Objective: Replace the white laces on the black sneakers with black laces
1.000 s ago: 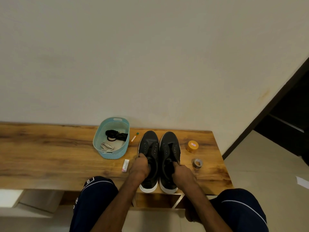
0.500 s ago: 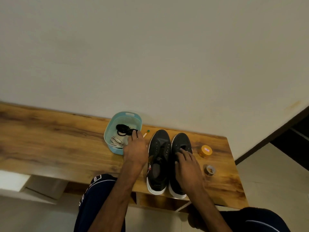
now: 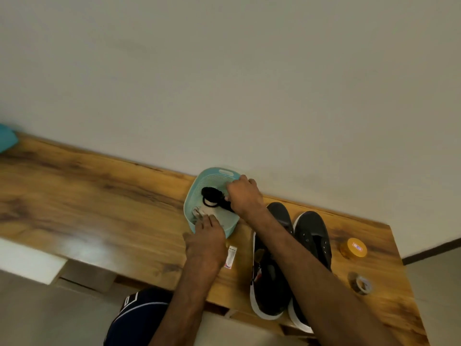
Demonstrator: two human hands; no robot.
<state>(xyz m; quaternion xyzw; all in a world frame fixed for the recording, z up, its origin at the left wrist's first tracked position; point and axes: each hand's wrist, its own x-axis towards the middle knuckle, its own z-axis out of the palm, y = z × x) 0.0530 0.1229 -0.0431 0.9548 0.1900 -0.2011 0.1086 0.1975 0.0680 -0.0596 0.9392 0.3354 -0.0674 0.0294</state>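
Right hand [image 3: 245, 198] reaches across the sneakers into the blue basket [image 3: 190, 204], back to the camera and fingers curled down at the tail of the black laces [image 3: 212, 197]. Whether it pinches the lace or only covers it I cannot tell, as the fingertips are hidden. Left hand [image 3: 207, 236] lies at the basket's near rim with fairly straight fingers touching the white laces [image 3: 198, 212], gripping nothing that shows. The black laces sit coiled in the far half of the basket. They look light, limp and apt to uncoil or snag, so the best hold is probably a pinch on one loose end or on the whole coil, lifted clear of the white ones beside it. The basket itself seems light enough to slide if tugged. Just to its right the black sneakers [image 3: 313, 236] stand side by side, toes to the wall, with no laces I can make out. A small white packet [image 3: 230, 255] lies between basket and shoes. Beyond the shoes are a yellow tape roll [image 3: 353, 247] and a grey tape roll [image 3: 361, 284]. Everything rests on a wooden bench [image 3: 99, 196] against a plain pale wall [image 3: 224, 83].
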